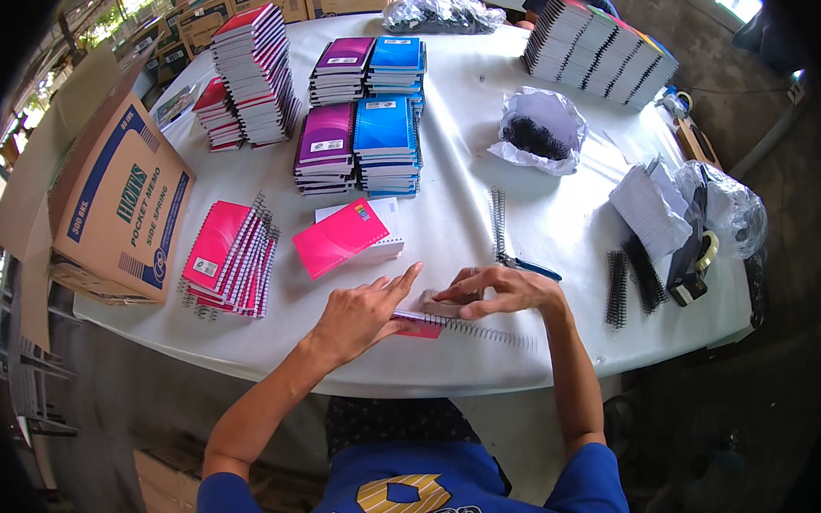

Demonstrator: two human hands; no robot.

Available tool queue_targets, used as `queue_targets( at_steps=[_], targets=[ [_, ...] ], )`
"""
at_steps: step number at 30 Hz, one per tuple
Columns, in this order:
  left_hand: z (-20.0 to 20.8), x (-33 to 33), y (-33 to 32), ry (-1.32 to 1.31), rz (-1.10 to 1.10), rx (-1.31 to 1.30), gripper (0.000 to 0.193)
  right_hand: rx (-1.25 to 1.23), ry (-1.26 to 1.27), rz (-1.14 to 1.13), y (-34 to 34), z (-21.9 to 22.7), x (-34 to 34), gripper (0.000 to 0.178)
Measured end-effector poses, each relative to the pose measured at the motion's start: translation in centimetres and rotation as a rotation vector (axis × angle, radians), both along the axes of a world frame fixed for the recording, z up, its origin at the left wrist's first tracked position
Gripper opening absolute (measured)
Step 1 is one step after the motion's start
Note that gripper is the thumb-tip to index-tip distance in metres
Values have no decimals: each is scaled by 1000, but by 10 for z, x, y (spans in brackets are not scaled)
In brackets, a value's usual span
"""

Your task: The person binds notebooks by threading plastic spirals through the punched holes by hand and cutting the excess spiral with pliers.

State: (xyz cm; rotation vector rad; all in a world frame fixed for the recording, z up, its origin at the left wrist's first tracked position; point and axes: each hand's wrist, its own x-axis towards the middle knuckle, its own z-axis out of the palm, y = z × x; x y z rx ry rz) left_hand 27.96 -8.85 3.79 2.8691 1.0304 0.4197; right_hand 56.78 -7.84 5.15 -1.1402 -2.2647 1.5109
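Note:
A small notebook (418,330) with a pink cover lies near the table's front edge, its spine side facing me. My left hand (351,320) rests over it, fingers stretched out and thumb along its spine edge. A wire spiral coil (495,335) runs from that spine out to the right. Just behind the spine, my right hand (501,291) has its fingers curled round a pale block (440,305), whose kind I cannot make out. Beyond my hands is a loose pink-covered notebook stack (346,239). Pink notebooks with coils in them (229,258) are piled to the left.
Purple notebooks (325,145), blue notebooks (389,139) and red-edged stacks (253,76) stand at the back left. An open carton (121,204) is at the left edge. Rightward are blue-handled pliers (535,268), loose coils (618,291), a tape dispenser (693,262) and paper-wrapped coils (538,133).

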Motion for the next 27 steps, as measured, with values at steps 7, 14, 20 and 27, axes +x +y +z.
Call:
queue_targets(
  at_steps=[7,14,20,27],
  targets=[
    [2,-6,-5,21,60,115,85,24,209,99,4,-2,-2,62],
    [-5,-15,-8,16,101,-36,81,12,-21,52,3,2,-12,62],
    [-8,-15,-5,-305,125,-43,93,-18,-83,48,10,8,-24,68],
    [-37,-12,-9,-849,282,-443,111,-22,136,55,12,2,-20,58]
  ],
)
